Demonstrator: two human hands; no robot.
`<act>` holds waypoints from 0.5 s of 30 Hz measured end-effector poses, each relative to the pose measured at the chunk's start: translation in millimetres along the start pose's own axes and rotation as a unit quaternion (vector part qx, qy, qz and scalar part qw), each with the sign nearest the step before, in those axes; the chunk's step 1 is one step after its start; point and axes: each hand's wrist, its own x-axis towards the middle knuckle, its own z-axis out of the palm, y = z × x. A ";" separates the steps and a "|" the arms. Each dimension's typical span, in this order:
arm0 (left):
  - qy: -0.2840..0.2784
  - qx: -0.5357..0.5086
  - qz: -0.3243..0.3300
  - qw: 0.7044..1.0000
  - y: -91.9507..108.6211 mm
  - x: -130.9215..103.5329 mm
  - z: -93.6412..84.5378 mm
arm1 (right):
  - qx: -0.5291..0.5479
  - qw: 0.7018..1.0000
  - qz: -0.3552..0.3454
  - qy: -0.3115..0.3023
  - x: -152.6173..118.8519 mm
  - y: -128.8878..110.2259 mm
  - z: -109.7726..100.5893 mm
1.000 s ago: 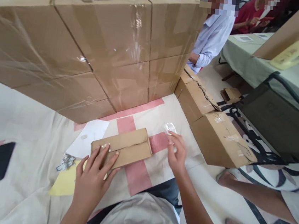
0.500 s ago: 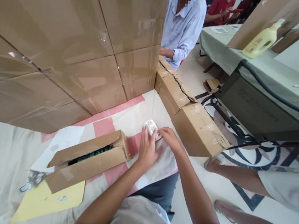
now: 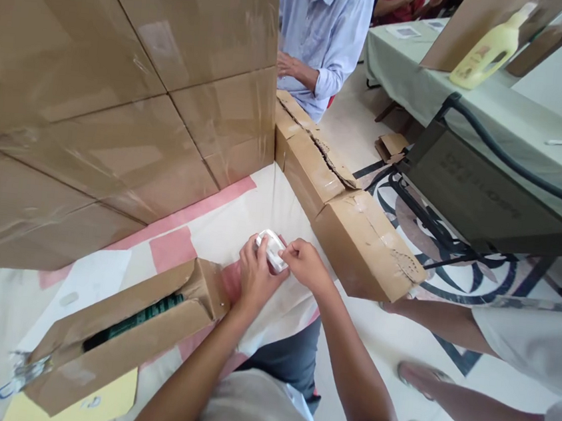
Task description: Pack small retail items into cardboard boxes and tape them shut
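Note:
A small white object with rounded corners (image 3: pixel 273 250) is held above the pink-and-white cloth; its exact kind is hard to make out. My left hand (image 3: pixel 256 271) wraps around it from the left, with fingers over its top and the thumb along its near side. At its right end, my right hand (image 3: pixel 303 261) is closed in a pinch, fingertips against the edge. To the left of my hands lies a long open cardboard box (image 3: pixel 132 335) with dark green items (image 3: pixel 133 321) inside.
Large taped cartons (image 3: pixel 121 106) wall off the back left. Low cardboard boxes (image 3: pixel 350 224) line the table's right side. Beyond are a folding chair (image 3: pixel 484 192) and a yellow bottle (image 3: pixel 488 51). A person in a blue shirt (image 3: pixel 324 34) sits opposite; another person's legs (image 3: pixel 449 329) are close on the right.
The camera view has shifted, so the surroundings appear moved to the left. Both hands stay at the white object; the left fingers now sit lower around it and more of its top shows.

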 end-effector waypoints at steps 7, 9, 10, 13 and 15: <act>-0.024 0.023 -0.033 0.999 2.9 4.5 -4.3 | 0.011 1.000 0.000 -0.008 -31.8 20.2 -16.4; -0.032 0.024 -0.035 0.999 3.2 5.3 -4.7 | 0.006 1.000 0.005 -0.004 -36.7 27.5 -17.4; -0.034 0.024 -0.035 0.998 3.3 5.5 -4.8 | 0.001 1.000 0.008 -0.004 -37.6 31.0 -16.9; -0.035 0.028 -0.038 0.998 3.7 5.6 -5.3 | -0.018 1.000 0.013 -0.001 -35.3 41.4 -11.9; -0.031 0.032 -0.037 0.998 4.0 5.5 -5.5 | -0.034 0.999 0.013 0.004 -31.6 47.1 -7.3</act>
